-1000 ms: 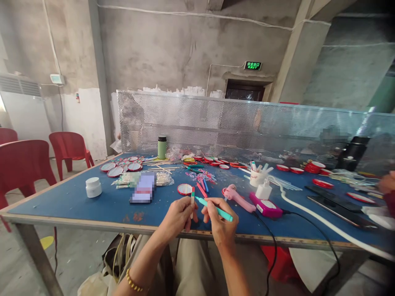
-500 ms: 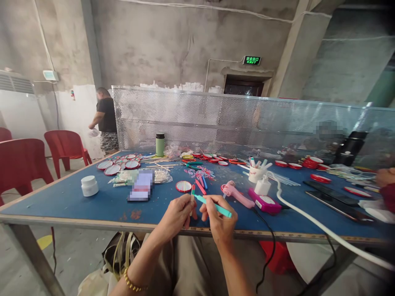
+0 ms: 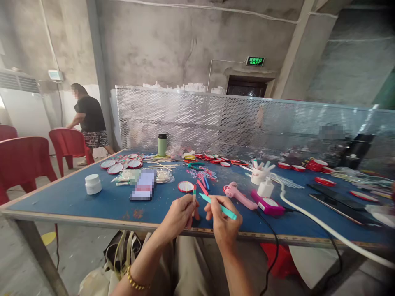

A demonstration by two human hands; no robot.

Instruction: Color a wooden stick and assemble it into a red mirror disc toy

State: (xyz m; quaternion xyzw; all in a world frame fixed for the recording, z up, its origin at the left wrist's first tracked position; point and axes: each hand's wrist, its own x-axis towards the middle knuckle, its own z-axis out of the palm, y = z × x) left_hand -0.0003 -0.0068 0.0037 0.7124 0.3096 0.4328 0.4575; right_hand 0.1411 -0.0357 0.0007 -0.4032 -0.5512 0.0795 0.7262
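Note:
My left hand point(image 3: 182, 211) is closed around a thin, pale flat stick point(image 3: 194, 193), held upright with red and green bands at its top. Between the fingers of my right hand point(image 3: 224, 218) is a teal marker point(image 3: 222, 208), its tip pointing up and left toward the stick. A small gap separates the tip from the stick. Just beyond my hands lie a red marker point(image 3: 203, 188) and a round red-rimmed piece point(image 3: 185, 186). To the right of my right hand rests a pink glue-gun-like tool point(image 3: 240, 196).
A blurred phone point(image 3: 143, 186) lies left of centre, near a white jar point(image 3: 93, 184). On the right stand a cup of markers point(image 3: 258, 176) and a magenta box point(image 3: 267, 203), with a white cable point(image 3: 304, 221) crossing the table. A perforated metal screen point(image 3: 185, 123) borders the back.
The marker tip has moved away from the stick's coloured end, where green shows below the red. In the background, a person in black has moved left and leans forward. My view has shifted slightly.

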